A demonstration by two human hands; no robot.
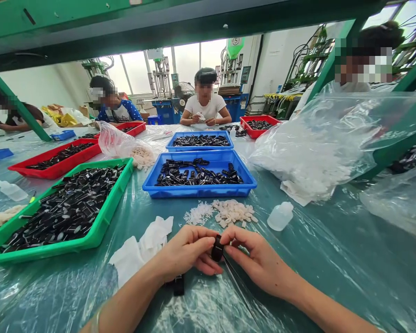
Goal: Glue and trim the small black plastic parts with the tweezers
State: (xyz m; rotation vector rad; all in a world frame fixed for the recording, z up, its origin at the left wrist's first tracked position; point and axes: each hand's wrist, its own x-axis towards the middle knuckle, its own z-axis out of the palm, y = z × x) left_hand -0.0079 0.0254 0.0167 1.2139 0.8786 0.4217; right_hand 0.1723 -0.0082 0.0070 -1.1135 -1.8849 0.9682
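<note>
To the right of the hands (254, 261) the table (343, 259) lies open as far as the loose clear plastic (398, 203), whereas ahead, white and beige pieces (234, 212) and the blue tray (199, 191) bar the way, a bottle (280, 217) sits front-right, and crumpled tissue (156, 236) and the green tray (93, 236) crowd the left.

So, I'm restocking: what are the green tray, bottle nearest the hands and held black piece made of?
Green tray: probably plastic, semi-glossy; even colour, rounded corners. Bottle: likely plastic; cloudy, translucent walls. Black piece: smooth dark surface, perhaps plastic; too small to confirm.
</note>
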